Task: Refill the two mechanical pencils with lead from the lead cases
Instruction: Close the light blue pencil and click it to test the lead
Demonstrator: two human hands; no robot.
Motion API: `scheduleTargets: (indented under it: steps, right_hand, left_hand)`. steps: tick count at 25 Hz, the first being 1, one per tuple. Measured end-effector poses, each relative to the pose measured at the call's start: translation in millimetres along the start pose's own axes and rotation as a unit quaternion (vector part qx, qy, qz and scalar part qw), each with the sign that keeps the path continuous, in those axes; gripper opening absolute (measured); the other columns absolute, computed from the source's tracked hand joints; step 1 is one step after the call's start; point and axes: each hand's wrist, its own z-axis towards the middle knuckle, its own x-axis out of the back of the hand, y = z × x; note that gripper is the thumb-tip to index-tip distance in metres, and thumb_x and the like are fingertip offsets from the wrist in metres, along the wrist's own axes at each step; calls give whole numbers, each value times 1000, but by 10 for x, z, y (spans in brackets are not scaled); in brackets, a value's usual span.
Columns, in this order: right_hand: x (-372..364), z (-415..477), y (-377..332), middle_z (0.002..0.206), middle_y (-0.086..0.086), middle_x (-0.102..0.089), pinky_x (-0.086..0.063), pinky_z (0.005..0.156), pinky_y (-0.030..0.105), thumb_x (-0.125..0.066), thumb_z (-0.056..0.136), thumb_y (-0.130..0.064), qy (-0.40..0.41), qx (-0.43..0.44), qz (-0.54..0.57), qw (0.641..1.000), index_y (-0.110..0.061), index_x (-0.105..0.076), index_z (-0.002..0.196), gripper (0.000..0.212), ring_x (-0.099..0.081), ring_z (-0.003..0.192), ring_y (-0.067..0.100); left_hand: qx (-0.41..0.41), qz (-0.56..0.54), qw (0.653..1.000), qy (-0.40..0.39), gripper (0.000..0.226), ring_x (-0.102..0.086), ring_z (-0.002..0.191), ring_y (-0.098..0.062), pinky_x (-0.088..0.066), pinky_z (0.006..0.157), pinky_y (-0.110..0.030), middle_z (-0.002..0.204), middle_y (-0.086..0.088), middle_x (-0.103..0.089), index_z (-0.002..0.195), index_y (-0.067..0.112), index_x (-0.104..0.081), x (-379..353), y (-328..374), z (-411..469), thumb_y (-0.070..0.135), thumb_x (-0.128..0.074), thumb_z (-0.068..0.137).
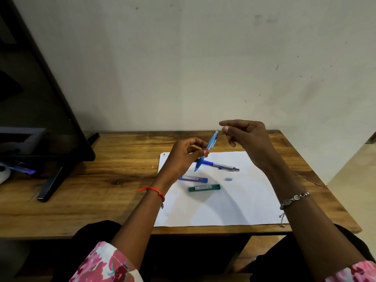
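My left hand (184, 154) grips a light blue mechanical pencil (207, 149) above the white paper (223, 204), tilted with its tip down and its top end up. My right hand (244, 137) hovers just right of that top end, thumb and forefinger pinched together; whatever sits between them is too thin to make out. A second pencil (220, 165), dark blue and silver, lies on the paper. In front of it lie a blue lead case (193, 178) and a green lead case (204, 188). A small light blue cap (228, 179) rests on the paper to the right of the blue case.
The paper lies on a wooden table (81, 190) against a pale wall. A black monitor (40, 98) on a stand fills the table's left side, with a few small items beneath it. My knees show below the table's front edge.
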Motion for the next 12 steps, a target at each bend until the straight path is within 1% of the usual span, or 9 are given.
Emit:
scheduleTargets:
  steps: [1, 2, 5, 8, 10, 12]
  right_hand:
    - [11, 4, -8, 65, -6, -69, -46, 53, 18, -58, 86, -3, 4, 12, 39, 999, -10, -70, 96, 17, -53, 60, 19]
    - [0, -1, -21, 68, -5, -70, -47, 54, 18, -57, 87, -4, 2, 21, 51, 998, -12, -70, 96, 18, -54, 62, 21]
    - [-46, -14, -36, 77, 1, -71, -48, 56, 21, -58, 87, -5, 2, 34, 14, 999, -12, -69, 96, 16, -55, 65, 20]
    - [-69, -21, -19, 87, 10, -70, -47, 57, 23, -62, 84, -8, -7, 39, -14, 999, -11, -70, 94, 13, -57, 74, 27]
    - [-75, -21, -10, 87, 10, -70, -47, 56, 22, -63, 83, -9, -13, 41, -25, 999, -12, -70, 93, 12, -57, 76, 29]
    - [-81, -23, -8, 86, 10, -70, -47, 56, 21, -63, 83, -8, -17, 42, -26, 999, -10, -70, 94, 13, -57, 72, 25]
  left_hand:
    - [1, 5, 1000, -1, 9, -62, 78, -7, -53, 63, -13, 89, 3, -62, 91, 11, -59, -8, 1, 1, 6, -60, 84]
    - [2, 12, 1000, 0, 9, -62, 78, -6, -53, 63, -13, 90, 3, -61, 91, 12, -59, -16, 2, 3, 6, -60, 84]
    - [1, 18, 1000, 4, 9, -62, 76, -5, -52, 62, -12, 89, 3, -61, 90, 13, -59, -22, 1, 9, 6, -60, 84]
    - [1, 26, 1000, 4, 8, -62, 75, -4, -52, 60, -10, 87, 4, -62, 90, 13, -59, -22, -9, 11, 7, -60, 84]
    - [1, 29, 1000, 4, 8, -62, 76, -5, -52, 61, -11, 87, 4, -62, 90, 13, -59, -20, -14, 11, 8, -60, 84]
    - [2, 17, 1000, 2, 8, -63, 77, -6, -53, 64, -14, 84, 6, -62, 90, 14, -60, -14, -17, 7, 8, -61, 84]
